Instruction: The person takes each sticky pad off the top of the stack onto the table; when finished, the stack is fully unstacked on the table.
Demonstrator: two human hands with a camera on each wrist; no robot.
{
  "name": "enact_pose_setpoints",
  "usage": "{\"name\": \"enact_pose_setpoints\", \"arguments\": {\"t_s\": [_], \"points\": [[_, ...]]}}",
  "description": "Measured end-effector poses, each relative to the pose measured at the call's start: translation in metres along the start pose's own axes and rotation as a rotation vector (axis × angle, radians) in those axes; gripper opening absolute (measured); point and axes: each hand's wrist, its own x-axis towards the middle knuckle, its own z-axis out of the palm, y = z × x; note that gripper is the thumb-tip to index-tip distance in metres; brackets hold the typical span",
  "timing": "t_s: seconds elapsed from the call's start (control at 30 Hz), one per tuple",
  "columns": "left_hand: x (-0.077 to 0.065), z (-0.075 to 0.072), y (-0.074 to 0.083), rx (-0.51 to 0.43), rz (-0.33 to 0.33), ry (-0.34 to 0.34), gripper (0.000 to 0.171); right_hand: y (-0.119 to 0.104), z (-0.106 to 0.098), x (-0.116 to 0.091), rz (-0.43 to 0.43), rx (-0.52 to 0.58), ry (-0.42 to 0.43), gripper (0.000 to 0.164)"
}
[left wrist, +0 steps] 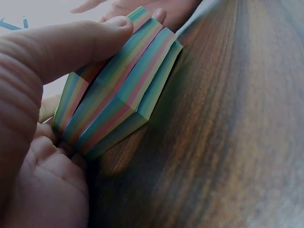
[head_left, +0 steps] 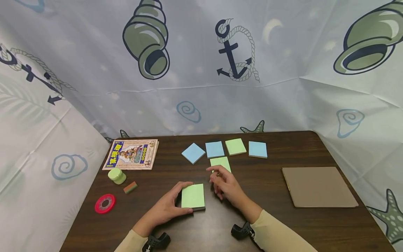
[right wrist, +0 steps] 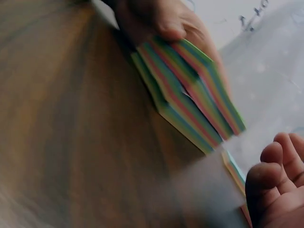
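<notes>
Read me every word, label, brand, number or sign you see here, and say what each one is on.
"菜根谭", probably: the large sideways title on the booklet; too small to be certain.
Lettering in the blue box on the cover and along its edge: too small to read.
No writing that I can make out on the green-topped stack or the backdrop.

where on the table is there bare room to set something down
A broad bare patch of dark wood table lies between the right hand and the taupe rectangular board; a smaller one between the colourful paper booklet and the leftmost blue square paper pad. It's crowded at the far middle, where five blue and light-green square paper pads cluster.
</notes>
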Motion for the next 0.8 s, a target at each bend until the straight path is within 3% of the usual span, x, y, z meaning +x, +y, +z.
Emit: {"name": "enact_pose_setpoints", "arguments": {"t_s": [0.23, 0.47, 0.67, 0.8], "points": [[-0.0005, -0.0007, 0.0028, -0.006, -0.003, -0.012, 0.09, 0.0038, 0.0077, 0.0002, 0.062, -0.103, -0.172, 0.044], [0.0022, -0.0027, 0.0029, 0.002, 0.024, 0.005, 0.087, 0.0039, 0.0054, 0.0072, -0.022, -0.388, -0.241, 0.062], [-0.0006, -0.0007, -0.0007, 0.006, 0.047, 0.003, 0.084, 0.0026, 0.0083, 0.004, -0.059, -0.511, -0.287, 0.075], [-0.0006, -0.0004, -0.002, 0.014, 0.052, 0.005, 0.083, 0.001, 0.0098, 0.0034, -0.047, -0.551, -0.299, 0.074]]}}
